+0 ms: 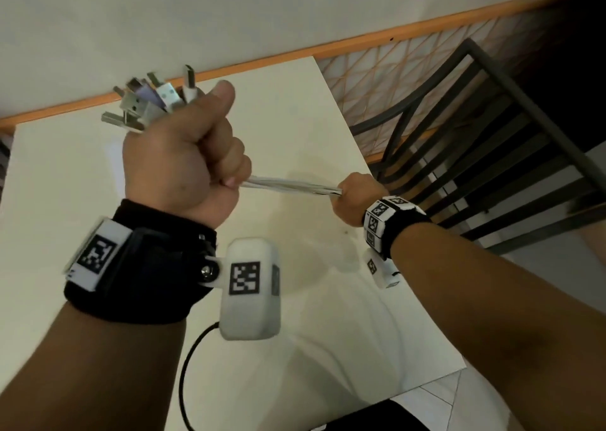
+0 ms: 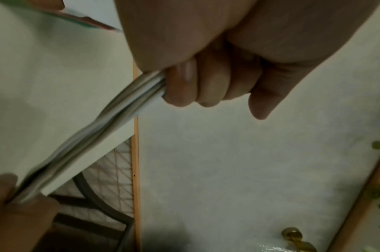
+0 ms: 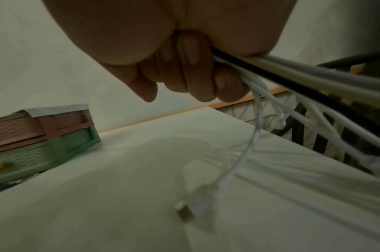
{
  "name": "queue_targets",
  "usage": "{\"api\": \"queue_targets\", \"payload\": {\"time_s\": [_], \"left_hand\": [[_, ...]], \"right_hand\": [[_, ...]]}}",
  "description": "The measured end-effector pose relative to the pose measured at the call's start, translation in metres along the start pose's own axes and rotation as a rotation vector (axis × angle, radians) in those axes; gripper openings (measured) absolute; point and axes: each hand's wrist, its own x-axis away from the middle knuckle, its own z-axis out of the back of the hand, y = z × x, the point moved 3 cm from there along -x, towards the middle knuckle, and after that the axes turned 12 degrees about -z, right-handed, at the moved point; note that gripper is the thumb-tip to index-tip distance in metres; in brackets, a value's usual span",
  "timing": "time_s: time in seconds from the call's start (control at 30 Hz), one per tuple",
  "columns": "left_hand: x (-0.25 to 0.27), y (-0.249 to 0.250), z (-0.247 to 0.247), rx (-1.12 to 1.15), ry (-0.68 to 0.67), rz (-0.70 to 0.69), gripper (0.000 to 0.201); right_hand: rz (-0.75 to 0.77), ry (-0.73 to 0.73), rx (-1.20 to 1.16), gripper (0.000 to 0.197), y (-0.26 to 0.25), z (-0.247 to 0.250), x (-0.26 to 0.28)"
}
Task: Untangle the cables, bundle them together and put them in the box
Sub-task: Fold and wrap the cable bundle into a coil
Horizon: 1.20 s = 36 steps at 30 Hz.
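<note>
Both fists, left hand and right hand, hide the cables' middles.

Black wristbands on both bare forearms carry white blocks printed with black-and-white square markers.

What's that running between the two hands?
A taut bundle of white cables spans from the left hand to the right hand, above the table; clearest in the head view.
</note>
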Motion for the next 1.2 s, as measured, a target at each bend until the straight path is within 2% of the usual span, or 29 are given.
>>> {"api": "queue_targets", "payload": {"time_s": [0.13, 0.3, 0.43, 0.5, 0.63, 0.8, 0.93, 1.0, 1.07, 1.17, 1.2], "left_hand": [[-0.003, 0.004, 0.007, 0.018, 0.085, 0.028, 0.052], [-0.005, 0.005, 0.015, 0.052, 0.118, 0.051, 0.051], [-0.001, 0.004, 0.014, 0.042, 0.117, 0.054, 0.048], [0.002, 0.002, 0.013, 0.05, 0.092, 0.07, 0.048], [0.004, 0.0, 0.012, 0.073, 0.059, 0.085, 0.047], [0.007, -0.001, 0.008, 0.06, 0.086, 0.098, 0.05], [0.002, -0.001, 0.009, 0.036, 0.108, 0.039, 0.052], [-0.001, -0.003, 0.012, 0.034, 0.145, 0.019, 0.052], [-0.001, -0.009, 0.012, 0.03, 0.177, 0.015, 0.052], [0.0, -0.017, 0.006, 0.011, 0.193, 0.012, 0.055], [0.0, -0.019, 0.004, 0.014, 0.194, 0.011, 0.054]], "right_hand": [[0.003, -0.003, 0.11, 0.041, 0.009, 0.003, -0.002], [-0.092, -0.109, -0.117, 0.048, 0.019, -0.013, 0.002], [-0.095, -0.108, -0.122, 0.049, 0.021, -0.015, 0.0], [-0.075, -0.072, -0.004, 0.043, 0.022, -0.013, -0.001], [-0.001, -0.052, 0.226, 0.011, 0.019, -0.013, 0.0], [0.03, -0.061, 0.227, 0.025, 0.017, -0.019, -0.003], [0.041, -0.125, 0.262, 0.038, 0.023, -0.023, 0.003], [0.098, -0.111, 0.273, 0.039, 0.018, -0.016, 0.011], [0.229, -0.051, 0.167, 0.037, -0.002, -0.003, 0.028], [0.479, -0.008, -0.221, 0.052, -0.055, 0.025, 0.072], [0.552, -0.01, -0.354, 0.048, -0.073, 0.035, 0.086]]}}
